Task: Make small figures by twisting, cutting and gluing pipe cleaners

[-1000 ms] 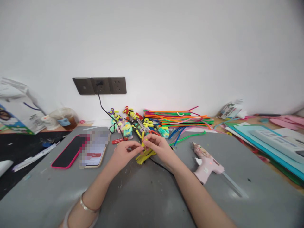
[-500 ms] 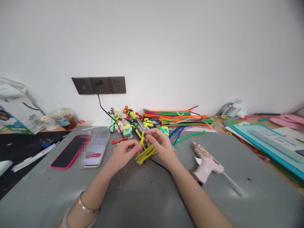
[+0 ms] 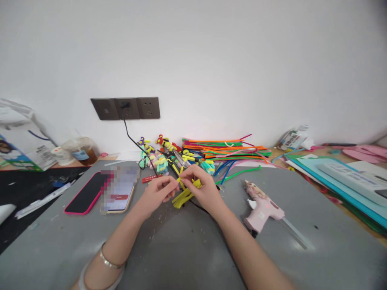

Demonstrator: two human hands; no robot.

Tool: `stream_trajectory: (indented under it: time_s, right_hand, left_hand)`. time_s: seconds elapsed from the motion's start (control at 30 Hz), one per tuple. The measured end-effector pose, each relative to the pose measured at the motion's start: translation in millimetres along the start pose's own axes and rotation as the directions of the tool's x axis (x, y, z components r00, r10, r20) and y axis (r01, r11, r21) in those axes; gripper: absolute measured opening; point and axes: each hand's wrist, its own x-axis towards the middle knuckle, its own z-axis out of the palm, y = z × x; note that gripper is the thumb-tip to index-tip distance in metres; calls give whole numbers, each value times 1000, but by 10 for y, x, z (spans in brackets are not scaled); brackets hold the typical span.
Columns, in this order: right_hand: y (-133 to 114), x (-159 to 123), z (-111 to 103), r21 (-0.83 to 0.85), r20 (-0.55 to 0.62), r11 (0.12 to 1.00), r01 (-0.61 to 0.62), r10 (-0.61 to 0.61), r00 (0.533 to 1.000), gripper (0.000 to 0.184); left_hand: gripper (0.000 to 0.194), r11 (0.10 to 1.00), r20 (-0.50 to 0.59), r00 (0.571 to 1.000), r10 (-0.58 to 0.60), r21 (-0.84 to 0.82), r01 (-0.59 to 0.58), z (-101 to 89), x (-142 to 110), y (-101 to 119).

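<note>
Both of my hands meet over the grey table (image 3: pixel 187 249), just in front of me. My left hand (image 3: pixel 157 192) pinches the upper end of a bundle of yellow pipe cleaners (image 3: pixel 183 196). My right hand (image 3: pixel 202 186) grips the same bundle from the right, fingers curled over it. The bundle's loose ends stick out below my hands toward the table. A bracelet sits on my left wrist.
A pink glue gun (image 3: pixel 262 206) lies to the right. Two phones (image 3: pixel 102 192) lie to the left. A pile of coloured pipe cleaners (image 3: pixel 229 154), small pipe-cleaner figures (image 3: pixel 157 155) and scissors (image 3: pixel 178 160) lie behind my hands. A black cord (image 3: pixel 133 141) hangs from the wall socket. Foam sheets (image 3: pixel 338 177) are stacked at the right.
My right hand has turned and shifted slightly over the yellow bundle, working its upper end. My left hand has kept its pinch. Nothing else has moved.
</note>
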Motion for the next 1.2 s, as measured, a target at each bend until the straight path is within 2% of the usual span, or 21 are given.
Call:
stream_trajectory:
  time_s: [0.27,0.43,0.63,0.8,0.93,1.0,1.1,1.2]
  right_hand:
    - [18,-2,-17,-16,22,1000,23,-23,999,10]
    - [30,-12,-14,-23,32,1000,-20,21,999,9]
    - [9,-12,-22,-72,-38,997,39,-42,998,11]
    - [31,-13,-21,-51,-32,999,12,-14,999,11]
    - [61,-13,-37,-82,-63,996,-20,15,998,3]
    - [81,-16,-53,-92,-89,995,-47,39,995,6]
    - [111,-18,-65,-16,-72,995,-94,93,993,13]
    - [116,-16,-58,81,7,989,-122,122,993,15]
  left_hand:
    - [46,1000,-28,999,-16,-13,16,18,-1,31]
    - [48,1000,-24,1000,2,10,-2,18,-5,56]
    - [47,999,-5,999,36,36,-36,15,-22,54]
    - [44,983,-35,994,102,159,-95,25,-27,90]
    - [41,978,-68,993,100,190,-85,31,-19,92]
    - [39,977,-83,992,95,199,-77,34,-19,91]
    - [38,974,-97,990,104,212,-81,40,-23,94]
    - [37,974,-87,990,107,209,-87,41,-25,91]
